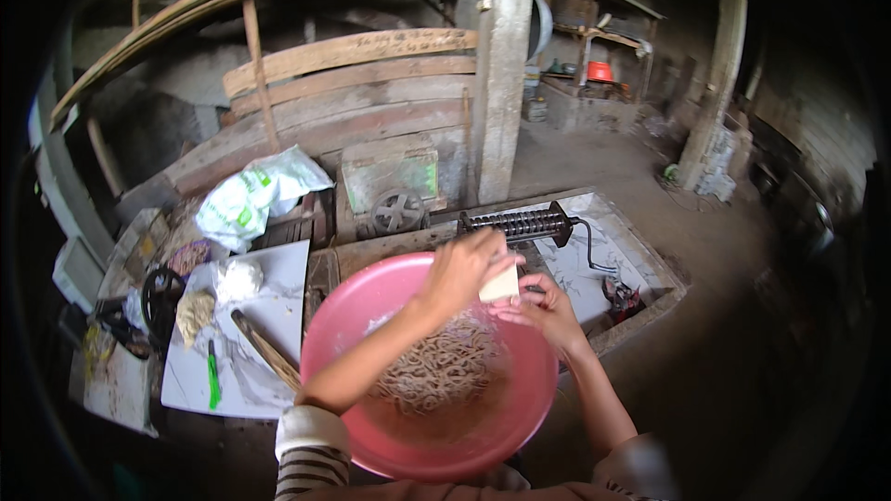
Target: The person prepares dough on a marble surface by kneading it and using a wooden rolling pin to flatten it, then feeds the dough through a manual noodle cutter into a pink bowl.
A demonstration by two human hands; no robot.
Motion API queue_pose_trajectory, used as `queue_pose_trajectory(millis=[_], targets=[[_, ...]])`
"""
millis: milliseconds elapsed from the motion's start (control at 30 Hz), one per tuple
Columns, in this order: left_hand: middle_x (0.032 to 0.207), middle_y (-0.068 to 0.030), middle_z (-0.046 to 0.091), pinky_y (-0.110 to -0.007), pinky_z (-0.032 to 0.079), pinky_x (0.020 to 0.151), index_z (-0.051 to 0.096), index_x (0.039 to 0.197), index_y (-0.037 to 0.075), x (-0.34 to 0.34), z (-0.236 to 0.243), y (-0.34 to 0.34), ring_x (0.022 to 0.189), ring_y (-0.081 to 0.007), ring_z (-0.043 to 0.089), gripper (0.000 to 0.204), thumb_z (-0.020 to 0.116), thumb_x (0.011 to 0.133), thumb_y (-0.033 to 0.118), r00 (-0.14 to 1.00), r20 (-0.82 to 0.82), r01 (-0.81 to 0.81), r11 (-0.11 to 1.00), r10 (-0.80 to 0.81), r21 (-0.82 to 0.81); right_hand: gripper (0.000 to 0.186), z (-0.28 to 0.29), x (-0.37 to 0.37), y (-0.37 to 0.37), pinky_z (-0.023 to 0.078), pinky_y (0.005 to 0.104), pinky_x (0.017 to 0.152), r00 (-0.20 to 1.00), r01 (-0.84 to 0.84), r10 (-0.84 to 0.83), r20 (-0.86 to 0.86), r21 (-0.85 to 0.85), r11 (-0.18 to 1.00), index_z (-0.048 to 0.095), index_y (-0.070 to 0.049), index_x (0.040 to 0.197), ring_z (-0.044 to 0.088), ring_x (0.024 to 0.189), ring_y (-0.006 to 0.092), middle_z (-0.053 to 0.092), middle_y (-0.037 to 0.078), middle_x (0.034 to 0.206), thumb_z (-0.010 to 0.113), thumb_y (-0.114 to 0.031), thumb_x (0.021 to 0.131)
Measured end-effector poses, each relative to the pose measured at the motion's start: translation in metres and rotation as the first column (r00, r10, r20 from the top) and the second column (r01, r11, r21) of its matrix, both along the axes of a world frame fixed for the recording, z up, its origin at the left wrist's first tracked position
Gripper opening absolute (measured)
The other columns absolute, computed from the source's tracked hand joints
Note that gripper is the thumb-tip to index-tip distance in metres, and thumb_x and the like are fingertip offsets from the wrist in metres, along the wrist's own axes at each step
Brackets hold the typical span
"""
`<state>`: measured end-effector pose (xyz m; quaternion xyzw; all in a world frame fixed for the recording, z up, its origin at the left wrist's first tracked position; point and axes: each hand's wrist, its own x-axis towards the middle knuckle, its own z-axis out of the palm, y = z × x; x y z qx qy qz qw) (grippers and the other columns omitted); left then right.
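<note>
Over the far right part of a large pink basin (327, 334), my left hand (464, 264) and my right hand (543, 309) hold a small pale, flat slab (499, 286) that looks like dough. My left fingers close over its upper edge, while my right fingers pinch its lower right side. Below them in the basin lies a heap of floury, noodle-like strips (441, 362). Just beyond the basin stands a metal noodle-cutting roller (515, 223) with a crank handle (594, 250).
On the left, a white marbled board (264, 390) bears a green-handled knife (213, 376), a wooden stick (264, 350), a dough lump (194, 317) and a bag of white powder (238, 280). A flour sack (260, 199) lies behind. A concrete post (504, 83) rises beyond the roller.
</note>
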<state>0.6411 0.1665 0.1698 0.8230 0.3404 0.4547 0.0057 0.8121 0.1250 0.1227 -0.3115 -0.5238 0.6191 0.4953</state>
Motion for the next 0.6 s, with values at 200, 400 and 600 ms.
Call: queue_pose_trajectory(millis=[200, 400, 600], targets=[[0.068, -0.0099, 0.055, -0.036, 0.045, 0.055, 0.051, 0.071, 0.003, 0.023, 0.041, 0.058, 0.062, -0.0294, 0.056, 0.031, 0.067, 0.075, 0.029, 0.986, -0.157, -0.021, 0.970, 0.060, 0.242, 0.015, 0.006, 0.089, 0.048, 0.052, 0.0344, 0.078, 0.979, 0.189, -0.202, 0.030, 0.247, 0.950, 0.046, 0.000, 0.102, 0.064, 0.083, 0.0275, 0.063, 0.019, 0.088, 0.047, -0.007, 0.089], [0.068, -0.0073, 0.055, -0.034, 0.045, 0.056, 0.054, 0.070, 0.003, 0.024, 0.037, 0.089, 0.063, -0.0268, 0.056, 0.030, 0.069, 0.071, 0.030, 0.956, -0.267, -0.063, 0.971, 0.125, 0.231, 0.009, -0.008, 0.154, 0.089, 0.051, 0.0283, 0.071, 0.941, 0.334, -0.337, -0.018, 0.197, 0.922, 0.051, 0.000, 0.096, 0.064, 0.074, 0.0218, 0.062, 0.013, 0.079, 0.049, -0.006, 0.089], [0.068, -0.0080, 0.055, -0.035, 0.045, 0.057, 0.055, 0.070, 0.003, 0.032, 0.036, 0.099, 0.063, -0.0279, 0.056, 0.029, 0.069, 0.070, 0.029, 0.947, -0.272, -0.101, 0.961, 0.172, 0.258, 0.010, -0.023, 0.171, 0.112, 0.050, 0.0273, 0.073, 0.949, 0.309, -0.316, 0.005, 0.202, 0.930, 0.052, -0.001, 0.095, 0.062, 0.077, 0.0185, 0.061, 0.010, 0.079, 0.049, -0.008, 0.090]])
